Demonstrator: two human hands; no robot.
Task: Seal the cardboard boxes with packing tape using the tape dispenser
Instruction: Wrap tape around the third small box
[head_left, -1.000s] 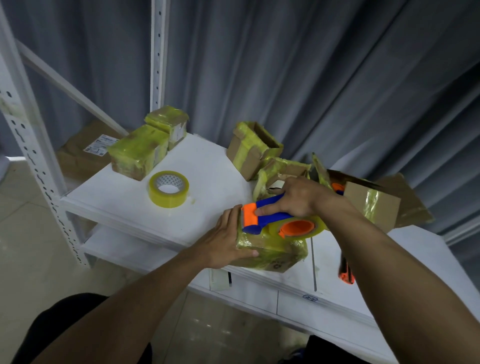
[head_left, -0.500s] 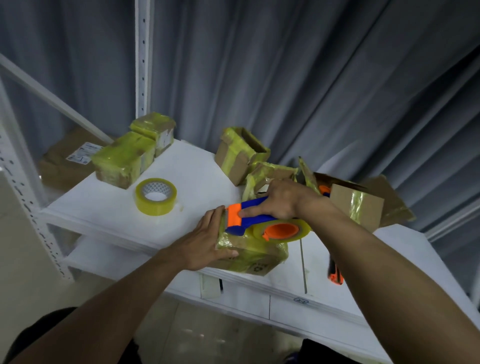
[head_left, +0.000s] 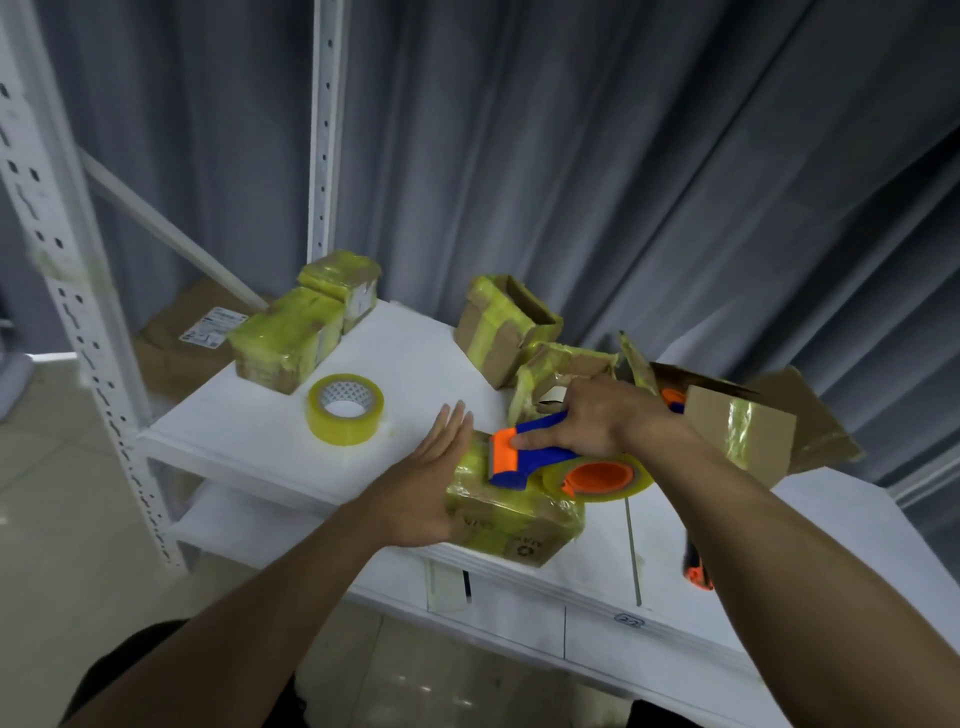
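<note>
Head view: the right grip is closed around the dispenser on top of the box; the left grip, open flat, is at the box's left side.

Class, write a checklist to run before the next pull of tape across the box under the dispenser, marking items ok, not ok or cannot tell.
1. The right hand grips the tape dispenser's handle: ok.
2. The tape roll sits loaded in the dispenser: ok.
3. The left hand steadies the box: open beside it, contact cannot tell.
4. The box sits well back on the table: at its near edge, not ok.
5. Tape end stuck to the box: cannot tell.
</note>
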